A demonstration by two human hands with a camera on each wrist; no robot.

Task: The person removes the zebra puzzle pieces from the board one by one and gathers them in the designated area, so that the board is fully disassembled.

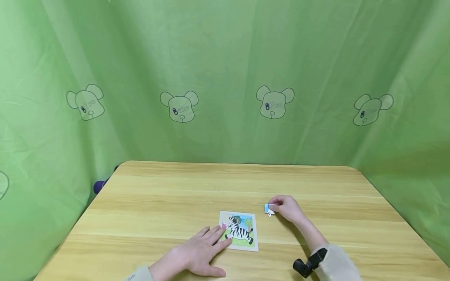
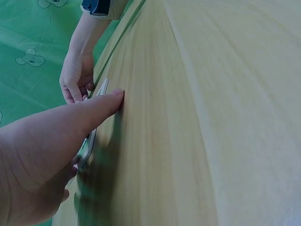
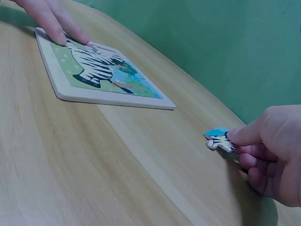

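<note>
A square zebra jigsaw puzzle [image 1: 256, 234] in a pale frame lies flat on the table. Its upper left part looks pale and bare in the head view. My left hand [image 1: 202, 251] is spread out, and its fairly straight fingertips rest on the left side of the puzzle. To the right of the frame, my right hand [image 1: 290, 208] pinches a small blue and striped puzzle piece [image 3: 218, 135] between thumb and fingers. That piece is apart from the puzzle, close to the tabletop. In the left wrist view my own hand hides most of the puzzle.
The wooden table [image 1: 168, 187] extends around both hands. Behind it hangs a green curtain [image 1: 225, 50] printed with bear heads. A dark purple object [image 1: 99, 187] shows beyond the table's left edge. A black wrist device [image 1: 309, 263] sits on the right sleeve.
</note>
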